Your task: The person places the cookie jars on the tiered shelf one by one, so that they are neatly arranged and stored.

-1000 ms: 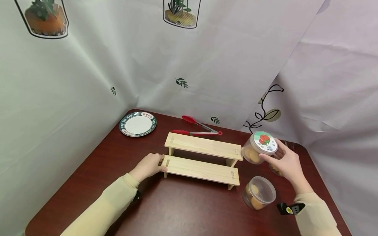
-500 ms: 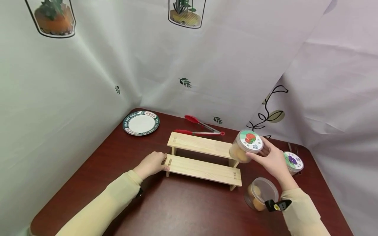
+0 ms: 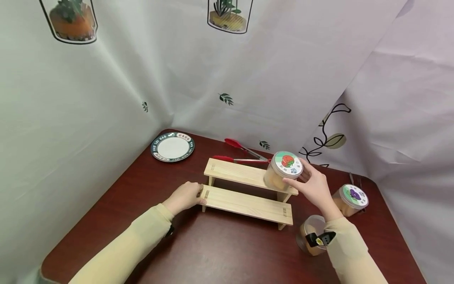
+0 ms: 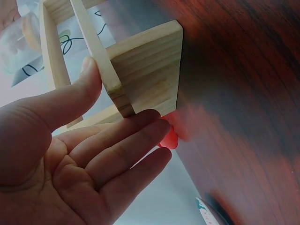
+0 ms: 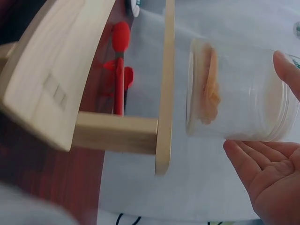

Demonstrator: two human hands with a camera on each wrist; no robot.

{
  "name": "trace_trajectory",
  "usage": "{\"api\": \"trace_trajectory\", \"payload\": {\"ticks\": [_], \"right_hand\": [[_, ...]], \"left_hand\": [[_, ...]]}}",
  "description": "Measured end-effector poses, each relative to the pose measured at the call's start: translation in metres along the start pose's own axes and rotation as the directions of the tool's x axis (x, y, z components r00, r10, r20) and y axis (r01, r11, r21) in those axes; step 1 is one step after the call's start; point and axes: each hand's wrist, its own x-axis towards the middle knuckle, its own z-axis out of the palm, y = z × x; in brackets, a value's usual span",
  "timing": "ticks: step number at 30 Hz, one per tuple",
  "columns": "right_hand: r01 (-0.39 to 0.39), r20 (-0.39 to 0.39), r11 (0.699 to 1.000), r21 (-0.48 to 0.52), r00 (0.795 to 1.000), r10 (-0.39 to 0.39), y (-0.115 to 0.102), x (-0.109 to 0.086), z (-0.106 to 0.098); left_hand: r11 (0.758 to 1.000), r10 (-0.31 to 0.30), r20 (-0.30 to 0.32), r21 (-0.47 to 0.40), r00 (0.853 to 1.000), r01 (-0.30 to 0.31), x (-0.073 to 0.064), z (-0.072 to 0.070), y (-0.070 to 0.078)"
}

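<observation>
A two-step wooden rack point(image 3: 244, 203) stands mid-table. My left hand point(image 3: 185, 197) holds the left end of its lower step; in the left wrist view the thumb point(image 4: 89, 82) lies against the plank's edge, and the fingertips are at its corner. My right hand point(image 3: 313, 185) grips a clear plastic jar point(image 3: 273, 177) near its lid, which carries a tomato picture. Round, tan cookie-like pieces sit inside. The jar is upright over the right end of the upper step point(image 3: 230, 170). In the right wrist view a narrow gap shows between the jar's base point(image 5: 191, 93) and the plank point(image 5: 166, 89).
An open clear jar point(image 3: 307, 232) with tan pieces stands front right, partly behind my right wrist. A lidded jar point(image 3: 351, 199) with a purple picture is farther right. Red-tipped tongs point(image 3: 248, 152) lie behind the rack, and a green-rimmed plate point(image 3: 173, 146) lies back left.
My right hand has carried the tomato-lidded jar leftward from beside the rack to over its upper step. The purple-pictured jar has come into sight. My left hand keeps its place on the rack.
</observation>
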Motion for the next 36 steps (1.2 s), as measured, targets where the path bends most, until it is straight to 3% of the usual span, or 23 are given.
{"api": "trace_trajectory", "payload": {"ticks": [6, 14, 25, 36], "right_hand": [[0.027, 0.011, 0.999, 0.025, 1.000, -0.028, -0.007, 0.008, 0.010], [-0.007, 0.037, 0.997, 0.082, 0.999, 0.004, -0.016, 0.017, 0.024], [0.004, 0.066, 0.987, 0.162, 0.998, -0.015, -0.027, 0.029, 0.047], [0.020, 0.088, 0.986, 0.166, 0.995, -0.035, -0.037, 0.037, 0.066]], "left_hand": [[1.000, -0.012, 0.014, -0.009, 1.000, 0.012, 0.000, -0.001, 0.001], [1.000, -0.010, 0.019, -0.004, 1.000, 0.010, 0.001, 0.000, 0.002], [1.000, -0.002, 0.015, -0.001, 1.000, 0.002, 0.002, -0.001, 0.002], [1.000, -0.011, 0.013, 0.005, 1.000, 0.011, 0.001, 0.001, 0.003]]}}
